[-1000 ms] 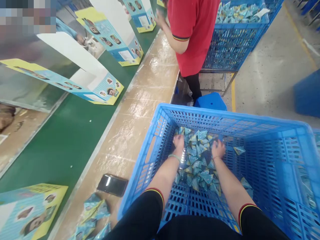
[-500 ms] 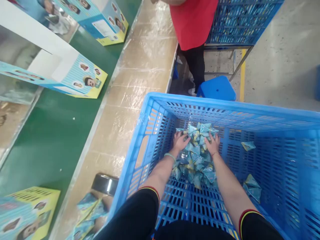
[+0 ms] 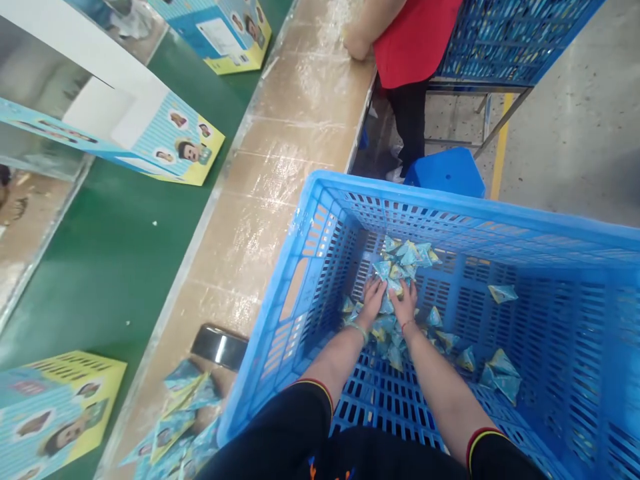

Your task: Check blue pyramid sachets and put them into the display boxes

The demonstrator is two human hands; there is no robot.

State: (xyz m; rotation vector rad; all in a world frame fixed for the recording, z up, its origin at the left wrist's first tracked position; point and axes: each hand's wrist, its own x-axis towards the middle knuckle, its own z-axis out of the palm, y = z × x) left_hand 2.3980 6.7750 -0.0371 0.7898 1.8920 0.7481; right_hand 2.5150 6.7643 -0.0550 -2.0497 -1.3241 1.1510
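Inside a big blue plastic crate (image 3: 480, 213), my left hand (image 3: 373, 300) and my right hand (image 3: 404, 305) lie close together over small blue-and-yellow pyramid-shaped packets (image 3: 411, 253). Fingers of both hands are apart and touch the packets between them; neither hand visibly has a firm grip. One cluster of packets lies beyond my fingertips. Others are partly hidden under my hands and wrists. To the right, several loose packets (image 3: 467, 359) are scattered on the crate floor, with a small group (image 3: 502, 375) near the right side.
Left of the crate, a brown-covered bench (image 3: 270, 167) carries a black shiny object (image 3: 220, 346) and more packets (image 3: 185, 407). Printed boxes (image 3: 190, 147) stand on a green surface (image 3: 145, 240). A person in red (image 3: 417, 43) stands ahead beside a blue stool (image 3: 447, 172) and a filled crate (image 3: 515, 40).
My hands have come closer together and nearer to my body. The pile has split, with some packets now spread to the right. The other person's hand has come onto the bench.
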